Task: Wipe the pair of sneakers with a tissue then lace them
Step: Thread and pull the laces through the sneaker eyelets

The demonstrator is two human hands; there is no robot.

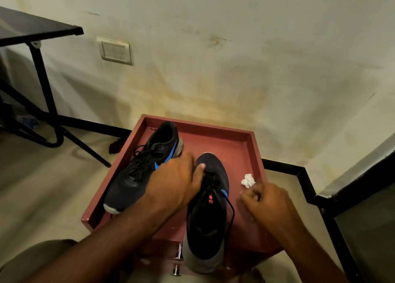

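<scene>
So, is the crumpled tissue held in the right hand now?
No, the crumpled tissue lies on the red tray, just beyond the right hand, which is not gripping it.

Under left hand: one sneaker; other sneaker to its left; tissue beyond right hand
</scene>
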